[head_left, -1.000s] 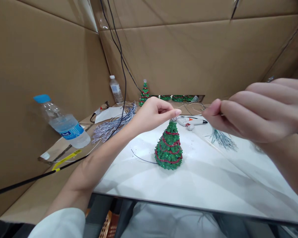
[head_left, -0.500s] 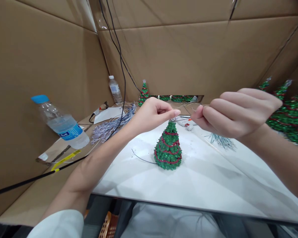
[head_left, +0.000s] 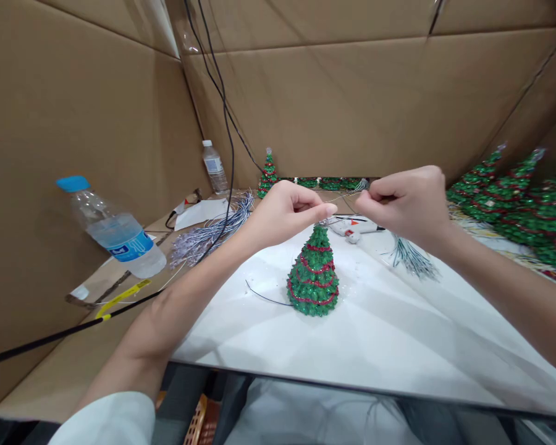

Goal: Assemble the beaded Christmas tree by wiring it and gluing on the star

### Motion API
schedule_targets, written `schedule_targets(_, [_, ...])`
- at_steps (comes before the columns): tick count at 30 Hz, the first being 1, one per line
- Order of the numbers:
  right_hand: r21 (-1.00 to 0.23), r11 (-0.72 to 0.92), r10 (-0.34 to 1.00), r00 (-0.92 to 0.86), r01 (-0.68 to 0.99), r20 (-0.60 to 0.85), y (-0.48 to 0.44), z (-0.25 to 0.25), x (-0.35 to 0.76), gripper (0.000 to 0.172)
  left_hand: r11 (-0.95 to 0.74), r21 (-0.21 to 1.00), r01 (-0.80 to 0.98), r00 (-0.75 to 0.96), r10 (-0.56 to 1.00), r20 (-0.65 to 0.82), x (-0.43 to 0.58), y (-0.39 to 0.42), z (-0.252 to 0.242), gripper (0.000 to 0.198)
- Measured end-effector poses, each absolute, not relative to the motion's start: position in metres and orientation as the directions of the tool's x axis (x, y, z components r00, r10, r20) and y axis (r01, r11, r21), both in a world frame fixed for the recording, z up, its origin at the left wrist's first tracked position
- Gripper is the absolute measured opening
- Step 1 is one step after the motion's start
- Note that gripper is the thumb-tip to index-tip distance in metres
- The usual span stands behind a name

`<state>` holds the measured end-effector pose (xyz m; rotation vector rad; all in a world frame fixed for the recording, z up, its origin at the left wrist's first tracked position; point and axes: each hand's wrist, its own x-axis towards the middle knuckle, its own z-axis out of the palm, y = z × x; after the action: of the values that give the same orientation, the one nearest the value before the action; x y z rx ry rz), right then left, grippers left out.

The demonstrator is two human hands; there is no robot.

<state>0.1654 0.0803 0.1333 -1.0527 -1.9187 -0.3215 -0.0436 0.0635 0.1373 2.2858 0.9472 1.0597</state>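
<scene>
A small green Christmas tree (head_left: 313, 278) with red garland stands upright on the white board (head_left: 375, 346). At its tip, my left hand (head_left: 290, 213) is closed in a pinch; the fingers hide most of the topper there. A thin pale wire (head_left: 345, 196) stretches from those fingertips to my right hand (head_left: 405, 201). My right hand is closed around the wire's other end, to the right of and slightly above the tree. A dark wire (head_left: 266, 299) sticks out from the tree's base to the left.
A white glue gun (head_left: 354, 228) and a wire bundle (head_left: 413, 258) lie behind and right. Several finished trees (head_left: 519, 191) stand far right. Wires with clear ends (head_left: 208, 232), a blue-capped bottle (head_left: 130, 244) and a smaller bottle (head_left: 215, 170) are left. Black cables (head_left: 227, 117) hang down.
My right hand has moved left and turned, nearer to my left hand, uncovering more of the trees at right. My left hand and the tree have hardly moved.
</scene>
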Motion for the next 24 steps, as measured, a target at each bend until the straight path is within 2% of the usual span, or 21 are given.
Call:
schedule_targets(4, [-0.542, 0.558, 0.796, -0.220, 0.629, 0.564, 0.087, 0.123, 0.164, 0.033, -0.670, 0.635, 0.384, 0.479, 0.733, 0.484, -0.044, 0.064, 0.138, 0.041])
schedule_targets(7, [-0.718, 0.408, 0.913, -0.275, 0.564, 0.303, 0.096, 0.115, 0.164, 0.027, -0.665, 0.641, 0.383, 0.481, 0.736, 0.476, -0.044, 0.064, 0.138, 0.040])
schedule_targets(10, [-0.788, 0.263, 0.938, -0.337, 0.557, 0.075, 0.102, 0.111, 0.168, 0.028, -0.665, 0.637, 0.389, 0.478, 0.737, 0.478, -0.044, 0.064, 0.138, 0.041])
schedule_targets(12, [-0.776, 0.247, 0.937, -0.348, 0.580, 0.038, 0.100, 0.112, 0.171, 0.030, -0.665, 0.634, 0.395, 0.474, 0.738, 0.480, -0.044, 0.064, 0.138, 0.042])
schedule_targets(13, [-0.751, 0.275, 0.938, -0.338, 0.601, 0.073, 0.096, 0.114, 0.172, 0.030, -0.663, 0.634, 0.398, 0.471, 0.740, 0.479, -0.044, 0.064, 0.138, 0.042])
schedule_targets(14, [-0.709, 0.325, 0.937, -0.315, 0.626, 0.152, 0.091, 0.116, 0.173, 0.030, -0.660, 0.635, 0.401, 0.469, 0.743, 0.477, -0.044, 0.064, 0.138, 0.042])
schedule_targets(16, [-0.553, 0.460, 0.875, -0.247, 0.695, 0.417, 0.078, 0.122, 0.173, 0.032, -0.654, 0.640, 0.404, 0.466, 0.749, 0.471, -0.044, 0.063, 0.138, 0.043])
schedule_targets(17, [-0.428, 0.520, 0.785, -0.217, 0.739, 0.580, 0.071, 0.124, 0.174, 0.035, -0.651, 0.643, 0.404, 0.467, 0.751, 0.467, -0.044, 0.063, 0.138, 0.043])
schedule_targets(19, [-0.108, 0.566, 0.498, -0.235, 0.817, 0.835, 0.059, 0.127, 0.173, 0.039, -0.648, 0.647, 0.402, 0.469, 0.753, 0.462, -0.044, 0.063, 0.139, 0.043])
schedule_targets(20, [0.053, 0.550, 0.346, -0.285, 0.834, 0.894, 0.054, 0.128, 0.174, 0.040, -0.648, 0.648, 0.401, 0.470, 0.752, 0.462, -0.044, 0.063, 0.139, 0.043])
schedule_targets(22, [0.312, 0.486, 0.109, -0.411, 0.816, 0.905, 0.050, 0.128, 0.175, 0.039, -0.650, 0.645, 0.401, 0.467, 0.751, 0.466, -0.045, 0.063, 0.139, 0.044])
schedule_targets(24, [0.468, 0.425, -0.031, -0.504, 0.775, 0.863, 0.051, 0.128, 0.178, 0.038, -0.653, 0.639, 0.407, 0.466, 0.750, 0.470, -0.045, 0.063, 0.139, 0.044])
